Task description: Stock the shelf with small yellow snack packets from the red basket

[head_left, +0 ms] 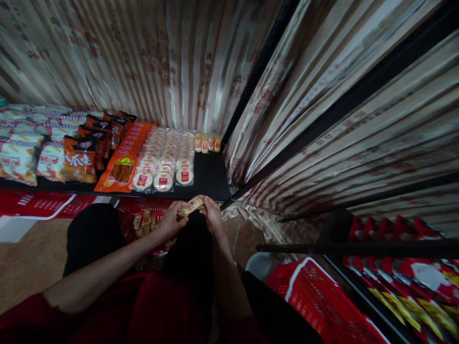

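Note:
Between my two hands, just in front of the black shelf's edge, is a small yellowish wrapped snack bar (pixel 193 205). My left hand (pixel 172 220) pinches its left end, and my right hand (pixel 212 215) grips the right end. Similar wrapped bars (pixel 147 222) lie in a red basket (pixel 126 220) below the shelf, beside my left forearm. At the back of the black shelf (pixel 211 174), several small yellow packets (pixel 207 143) stand in a row. Left of them are rows of round white crackers (pixel 163 180) in clear wrap.
Orange flat packs (pixel 124 157), orange-black bags (pixel 79 157) and white bags (pixel 17 160) fill the shelf's left part. Black metal posts (pixel 258 67) slant before a striped curtain (pixel 161 57). Lower right are a red basket (pixel 315 296) and red bags (pixel 426 277).

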A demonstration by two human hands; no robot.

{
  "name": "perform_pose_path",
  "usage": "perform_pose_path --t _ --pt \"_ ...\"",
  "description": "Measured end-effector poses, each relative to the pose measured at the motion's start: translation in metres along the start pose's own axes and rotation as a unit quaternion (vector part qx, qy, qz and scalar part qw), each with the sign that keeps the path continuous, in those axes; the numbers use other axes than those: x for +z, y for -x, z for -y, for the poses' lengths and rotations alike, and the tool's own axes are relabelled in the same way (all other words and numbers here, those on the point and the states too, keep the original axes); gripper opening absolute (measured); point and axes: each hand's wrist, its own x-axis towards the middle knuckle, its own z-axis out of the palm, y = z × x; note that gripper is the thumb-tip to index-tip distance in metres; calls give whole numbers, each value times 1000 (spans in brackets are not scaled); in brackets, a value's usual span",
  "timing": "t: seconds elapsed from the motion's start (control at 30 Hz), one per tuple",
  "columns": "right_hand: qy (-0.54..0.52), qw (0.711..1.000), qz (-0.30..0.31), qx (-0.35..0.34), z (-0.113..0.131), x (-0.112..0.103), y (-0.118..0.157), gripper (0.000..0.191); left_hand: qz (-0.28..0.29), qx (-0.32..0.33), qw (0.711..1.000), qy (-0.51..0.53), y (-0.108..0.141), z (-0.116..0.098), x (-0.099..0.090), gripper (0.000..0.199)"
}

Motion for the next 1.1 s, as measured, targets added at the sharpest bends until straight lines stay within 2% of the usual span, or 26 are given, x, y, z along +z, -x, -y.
perform_pose_path --t 0.13,0.37,0.47,0.63,0.77,0.97,1.1 --pt "2 1000 -1 -4 2 0 -1 40 -18 -25 1000 -3 -1 -3 3 29" --pt "11 1000 -5 -1 11 0 -4 44 0 -72 991 110 -7 -3 15 27" --pt "0 1000 -6 0 16 0 -4 46 -3 -102 980 174 -11 -4 20 31" --pt "16 1000 -3 -9 21 0 -1 45 10 -191 951 244 -16 -10 22 33" --pt "38 999 15 -19 20 -1 1 41 16 -216 930 298 -16 -9 20 28" --pt "47 998 18 -42 19 -2 -2 36 -6 -223 926 303 -17 -11 16 7" --pt "68 996 8 -51 16 -5 -3 34 -26 -231 934 272 -23 -15 14 6"
